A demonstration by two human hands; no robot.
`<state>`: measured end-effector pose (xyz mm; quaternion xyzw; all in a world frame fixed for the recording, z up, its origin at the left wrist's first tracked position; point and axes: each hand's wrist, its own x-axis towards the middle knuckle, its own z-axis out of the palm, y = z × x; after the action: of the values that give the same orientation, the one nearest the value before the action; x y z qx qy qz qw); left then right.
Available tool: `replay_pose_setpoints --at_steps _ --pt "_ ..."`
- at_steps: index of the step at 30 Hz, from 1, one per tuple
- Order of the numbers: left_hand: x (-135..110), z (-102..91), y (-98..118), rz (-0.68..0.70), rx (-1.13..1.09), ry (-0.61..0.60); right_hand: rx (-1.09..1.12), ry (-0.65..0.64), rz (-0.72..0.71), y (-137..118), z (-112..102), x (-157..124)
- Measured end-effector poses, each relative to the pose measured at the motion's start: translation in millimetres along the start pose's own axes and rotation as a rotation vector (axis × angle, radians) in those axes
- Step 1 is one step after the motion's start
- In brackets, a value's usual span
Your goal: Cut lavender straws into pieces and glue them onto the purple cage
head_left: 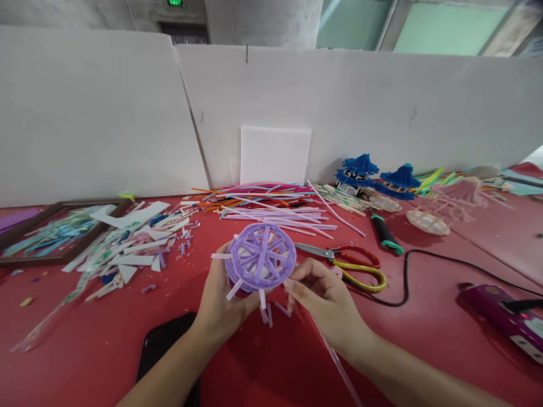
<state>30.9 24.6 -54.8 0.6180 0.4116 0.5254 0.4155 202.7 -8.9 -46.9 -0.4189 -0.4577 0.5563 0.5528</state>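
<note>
I hold a round purple dome made of straws (259, 257) above the red table (85, 350). My left hand (220, 308) is closed around its left and lower side. My right hand (324, 297) grips its right rim with pinched fingers. Short straw ends stick out below the dome. A long clear straw (339, 367) runs under my right wrist.
A pile of long straws (271, 209) lies behind the dome, with scissors (352, 263) to the right. A purple glue gun (504, 314) and its black cord (424, 260) sit far right. Cut scraps (127, 249) and a frame (55, 232) are left. A black phone (163, 345) lies near my left forearm.
</note>
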Motion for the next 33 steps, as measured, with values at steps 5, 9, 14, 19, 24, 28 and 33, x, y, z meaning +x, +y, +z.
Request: replay_pose_setpoints --at_steps 5,9,14,19,24,28,33 --pt "0 -0.1 0 0.028 0.006 -0.018 -0.005 0.010 -0.004 -1 0 1" --pt "0 -0.9 -1 0.042 0.000 -0.037 0.015 0.014 0.000 -1 -1 1" --pt "-2 -2.5 -1 0.047 0.016 -0.044 0.015 0.010 0.000 0 -1 1" --pt "-1 0.0 2 0.013 0.021 -0.022 0.015 -0.003 0.003 -2 -1 0" --pt "3 -2.5 12 -0.153 0.126 0.003 0.030 -0.011 -0.034 -9 -7 0" --pt "4 -6.8 22 -0.197 0.087 -0.125 -0.151 0.034 -0.108 -10 -12 3" --pt "-1 -7.6 17 -0.186 -0.057 -0.303 -0.357 -0.027 -0.177 -9 -13 4"
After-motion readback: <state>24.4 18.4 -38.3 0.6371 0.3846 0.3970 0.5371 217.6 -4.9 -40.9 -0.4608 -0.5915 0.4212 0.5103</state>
